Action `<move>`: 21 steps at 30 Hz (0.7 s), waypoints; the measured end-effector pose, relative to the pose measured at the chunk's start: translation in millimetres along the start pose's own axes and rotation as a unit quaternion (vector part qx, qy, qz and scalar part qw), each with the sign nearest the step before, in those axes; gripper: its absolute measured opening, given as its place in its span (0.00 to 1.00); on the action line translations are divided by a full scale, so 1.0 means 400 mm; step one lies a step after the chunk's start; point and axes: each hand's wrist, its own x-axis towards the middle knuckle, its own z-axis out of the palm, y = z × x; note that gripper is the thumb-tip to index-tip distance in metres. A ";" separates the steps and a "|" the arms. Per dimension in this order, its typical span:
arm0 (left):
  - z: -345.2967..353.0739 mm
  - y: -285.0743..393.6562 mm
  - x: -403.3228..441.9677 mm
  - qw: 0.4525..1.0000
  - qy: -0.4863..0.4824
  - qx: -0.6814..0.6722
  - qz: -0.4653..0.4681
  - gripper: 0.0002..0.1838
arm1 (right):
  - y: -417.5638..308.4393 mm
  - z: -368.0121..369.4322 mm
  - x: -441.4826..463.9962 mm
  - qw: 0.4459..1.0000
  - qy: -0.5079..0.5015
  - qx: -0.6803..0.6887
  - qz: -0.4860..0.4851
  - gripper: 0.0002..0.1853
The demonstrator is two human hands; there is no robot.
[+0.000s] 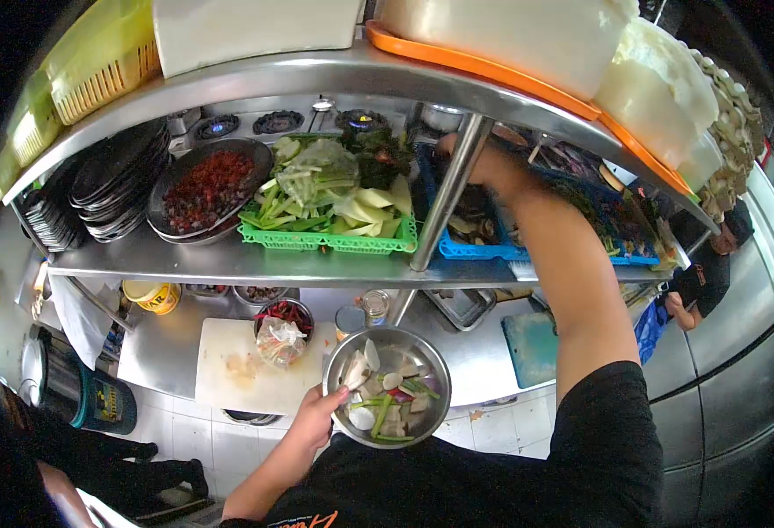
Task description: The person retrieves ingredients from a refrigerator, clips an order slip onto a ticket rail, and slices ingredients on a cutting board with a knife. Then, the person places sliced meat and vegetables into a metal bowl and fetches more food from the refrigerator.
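My left hand (316, 415) is closed on the rim of a steel bowl (440, 409), thumb over the edge, in front of my body. Inside lie cut green stalks (381, 414), pale slices and some purple pieces. My right arm stretches up to the shelf, where my right hand (484, 163) is over a blue basket (466, 250) behind the steel post. That hand is smeared by motion and partly hidden, so its fingers do not show clearly. Dark pieces of food (470, 220) lie in the basket below it.
A steel post (451, 194) stands beside my right arm. The shelf (184, 257) holds a green basket (328, 239) of cut vegetables and stacked dark plates (118, 185). Below are a white cutting board (228, 370) and a teal board (530, 350). Another person (712, 273) stands at right.
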 end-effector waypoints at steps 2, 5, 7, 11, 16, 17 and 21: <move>0.019 0.001 -0.004 1.000 0.010 -0.001 0.003 0.20 | 0.035 0.013 0.010 0.999 -0.022 -0.030 0.013 0.16; 0.028 0.016 -0.009 1.000 0.025 0.001 0.002 0.19 | 0.039 0.069 0.037 0.997 -0.002 -0.068 0.037 0.16; 0.044 0.019 -0.010 1.000 0.027 0.003 0.003 0.19 | 0.059 0.080 0.047 0.998 0.014 -0.051 0.028 0.15; 0.062 0.001 0.011 0.999 0.033 0.007 0.021 0.19 | 0.121 0.031 0.031 0.997 0.019 0.068 0.016 0.16; 0.119 0.024 0.005 0.999 0.047 0.012 0.008 0.19 | 0.117 -0.059 -0.129 0.876 -0.022 0.473 0.086 0.16; 0.105 0.007 0.024 0.999 0.035 0.006 0.011 0.20 | 0.114 -0.065 -0.167 0.839 -0.027 0.536 0.089 0.16; 0.171 0.042 0.026 0.999 0.043 -0.020 -0.023 0.21 | -0.030 -0.073 -0.355 0.808 -0.111 0.578 0.038 0.18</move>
